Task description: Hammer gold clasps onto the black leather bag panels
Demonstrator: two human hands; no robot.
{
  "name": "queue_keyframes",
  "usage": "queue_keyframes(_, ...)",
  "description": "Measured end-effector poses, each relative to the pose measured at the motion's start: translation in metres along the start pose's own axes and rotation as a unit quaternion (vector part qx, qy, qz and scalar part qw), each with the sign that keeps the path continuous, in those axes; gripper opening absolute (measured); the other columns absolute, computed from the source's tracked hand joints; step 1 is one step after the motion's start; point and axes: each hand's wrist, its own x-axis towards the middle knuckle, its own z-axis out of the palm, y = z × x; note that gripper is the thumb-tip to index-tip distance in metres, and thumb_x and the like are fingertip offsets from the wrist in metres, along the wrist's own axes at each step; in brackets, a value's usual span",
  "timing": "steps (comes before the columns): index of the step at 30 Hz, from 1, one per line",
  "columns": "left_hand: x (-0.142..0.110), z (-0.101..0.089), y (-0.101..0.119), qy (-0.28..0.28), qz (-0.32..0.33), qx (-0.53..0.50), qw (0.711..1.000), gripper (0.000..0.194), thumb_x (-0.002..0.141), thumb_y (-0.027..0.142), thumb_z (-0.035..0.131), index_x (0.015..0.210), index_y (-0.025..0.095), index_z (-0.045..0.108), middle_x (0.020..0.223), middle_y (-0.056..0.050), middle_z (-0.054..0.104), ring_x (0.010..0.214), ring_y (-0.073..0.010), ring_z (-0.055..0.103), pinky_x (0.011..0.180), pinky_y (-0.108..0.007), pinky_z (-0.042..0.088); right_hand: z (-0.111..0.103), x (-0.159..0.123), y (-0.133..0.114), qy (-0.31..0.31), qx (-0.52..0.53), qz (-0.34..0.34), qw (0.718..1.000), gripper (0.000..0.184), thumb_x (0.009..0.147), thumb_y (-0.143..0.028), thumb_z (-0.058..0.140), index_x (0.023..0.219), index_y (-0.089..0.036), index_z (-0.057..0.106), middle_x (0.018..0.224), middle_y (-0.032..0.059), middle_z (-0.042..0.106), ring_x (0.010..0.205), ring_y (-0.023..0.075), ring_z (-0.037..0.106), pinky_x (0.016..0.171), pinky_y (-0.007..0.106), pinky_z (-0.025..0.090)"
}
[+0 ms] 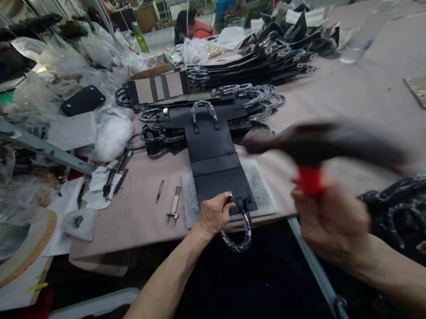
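Observation:
My left hand (216,213) is closed around a small metal punch (229,196) standing upright on a black leather bag panel (213,143). That panel lies over a pale stone slab (259,187) at the table's front edge. A plastic-wrapped handle (239,243) hangs from the panel over the edge. My right hand (332,221) grips a hammer (312,179) by its red handle, raised to the right of the slab and smeared by motion. Left of the slab lie a metal gauge with prongs (174,205) and a thin metal rod (159,191).
Stacked black bag pieces with wrapped handles (259,94) lie behind the panel. Plastic bags (113,132) crowd the left, beside a metal bar (42,145). A clear bottle (363,38) stands far right. More wrapped black pieces (417,214) sit low at right. People are in the background.

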Motion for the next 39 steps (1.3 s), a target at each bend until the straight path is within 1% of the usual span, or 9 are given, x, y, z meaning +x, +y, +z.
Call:
queue_keyframes(3,0.000,0.001,-0.001,-0.008,-0.002,0.022,1.000,0.016,0.086,0.014,0.068,0.101,0.020,0.069,0.086,-0.004,0.077,0.078,-0.0212,0.076,0.071,-0.028,0.060,0.011,-0.008,0.006,-0.123,0.004,-0.036,0.992,0.022,0.097,-0.033,0.043,0.081,-0.023,0.054,0.058,-0.0007,0.052,0.044,0.0142,0.039,0.049,0.032,0.022)
queue_keyframes(5,0.000,0.002,-0.001,-0.011,-0.014,0.021,1.000,0.016,0.087,0.015,0.068,0.101,0.020,0.069,0.088,-0.004,0.077,0.081,-0.0204,0.076,0.074,-0.028,0.060,0.013,-0.008,0.014,-0.170,0.017,0.002,0.985,0.023,0.098,-0.037,0.041,0.080,-0.024,0.050,0.057,-0.0028,0.050,0.044,0.0136,0.039,0.050,0.031,0.022)
queue_keyframes(9,0.000,-0.001,-0.002,-0.025,-0.027,-0.003,0.999,0.018,0.088,0.015,0.068,0.106,0.019,0.067,0.098,-0.005,0.078,0.089,-0.0197,0.076,0.084,-0.029,0.060,0.023,-0.002,0.042,-0.173,0.082,0.146,0.970,0.028,0.095,-0.047,0.039,0.078,-0.025,0.045,0.057,-0.0035,0.048,0.052,0.0154,0.046,0.053,0.028,0.029)
queue_keyframes(14,0.001,-0.005,-0.002,-0.037,-0.029,-0.017,0.999,0.018,0.089,0.015,0.068,0.106,0.020,0.067,0.101,-0.005,0.077,0.091,-0.0201,0.075,0.086,-0.030,0.060,0.071,0.002,0.073,-0.192,0.102,0.249,0.944,0.029,0.085,-0.049,0.050,0.072,-0.023,0.050,0.061,-0.0012,0.053,0.061,0.0172,0.052,0.059,0.029,0.036)
queue_keyframes(19,0.004,-0.008,-0.002,-0.046,-0.027,-0.026,0.998,0.016,0.091,0.016,0.066,0.107,0.019,0.066,0.103,-0.007,0.077,0.095,-0.0208,0.075,0.089,-0.031,0.059,0.120,0.026,0.065,-0.200,0.073,0.261,0.941,0.030,0.083,-0.051,0.061,0.086,-0.021,0.059,0.076,0.0037,0.065,0.074,0.0200,0.061,0.066,0.029,0.041)
queue_keyframes(25,0.007,-0.010,0.003,-0.067,-0.073,-0.061,0.993,0.012,0.088,0.018,0.067,0.100,0.020,0.069,0.102,-0.007,0.077,0.097,-0.0224,0.074,0.092,-0.034,0.058,0.149,0.045,0.062,-0.259,-0.022,0.250,0.933,0.056,0.077,-0.060,0.071,0.112,-0.018,0.062,0.099,0.0135,0.071,0.095,0.0318,0.068,0.075,0.036,0.048)
queue_keyframes(28,0.012,-0.007,0.003,-0.015,-0.176,-0.152,0.972,0.008,0.087,0.024,0.068,0.094,0.020,0.069,0.094,-0.006,0.077,0.090,-0.0220,0.074,0.089,-0.036,0.060,0.154,0.041,0.064,-0.259,-0.030,0.260,0.930,0.058,0.080,-0.063,0.069,0.116,-0.017,0.062,0.101,0.0142,0.071,0.097,0.0332,0.068,0.078,0.039,0.050)
queue_keyframes(33,0.029,-0.024,-0.014,0.136,-0.338,-0.367,0.856,0.037,0.079,0.046,0.075,0.098,0.016,0.064,0.088,-0.007,0.076,0.080,-0.0209,0.075,0.074,-0.036,0.063,0.153,0.038,0.065,-0.269,-0.020,0.266,0.926,0.058,0.081,-0.062,0.069,0.117,-0.017,0.062,0.103,0.0160,0.070,0.099,0.0344,0.068,0.081,0.041,0.050)
queue_keyframes(39,0.018,-0.088,-0.067,0.185,-0.369,-0.191,0.891,0.031,0.081,0.032,0.072,0.103,0.012,0.065,0.085,-0.006,0.075,0.077,-0.0172,0.073,0.075,-0.031,0.063,0.156,0.040,0.071,-0.241,0.019,0.279,0.929,0.052,0.076,-0.059,0.074,0.108,-0.019,0.065,0.093,0.0126,0.069,0.093,0.0323,0.067,0.077,0.039,0.050)
